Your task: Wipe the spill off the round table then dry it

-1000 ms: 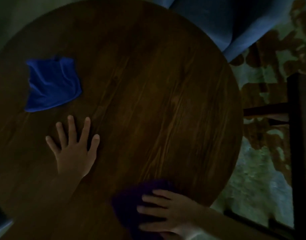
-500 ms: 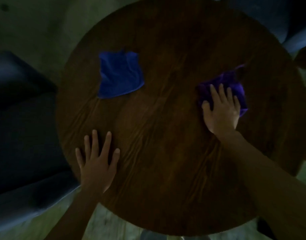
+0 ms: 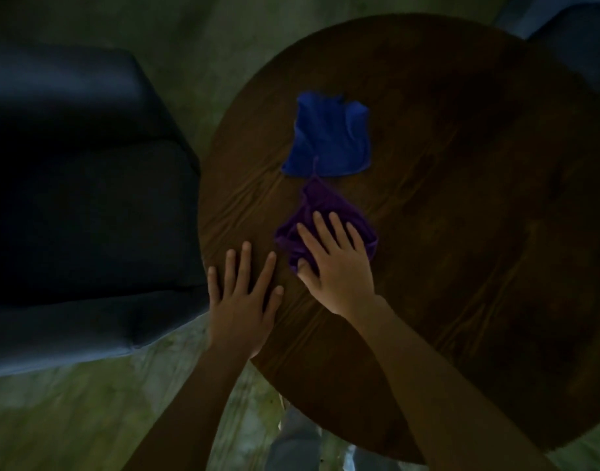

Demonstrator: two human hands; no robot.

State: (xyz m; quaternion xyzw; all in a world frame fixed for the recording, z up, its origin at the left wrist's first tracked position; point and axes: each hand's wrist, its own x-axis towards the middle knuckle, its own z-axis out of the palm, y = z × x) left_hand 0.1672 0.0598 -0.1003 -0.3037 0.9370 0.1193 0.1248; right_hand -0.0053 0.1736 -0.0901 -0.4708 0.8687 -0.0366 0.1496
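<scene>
A round dark wooden table fills the right of the head view. My right hand presses flat on a bunched purple cloth near the table's left side, fingers spread over it. Just beyond it lies a blue cloth, its near edge touching the purple cloth's tip. My left hand rests flat on the table's left rim with fingers apart, holding nothing. No spill shows in this dim light.
A dark blue sofa stands close to the table's left edge. Another blue seat sits at the far right corner. Patterned carpet lies below.
My right hand has swept the purple cloth from the table's right side across to the left, up against the blue cloth. The view has shifted left; my left hand stays planted.
</scene>
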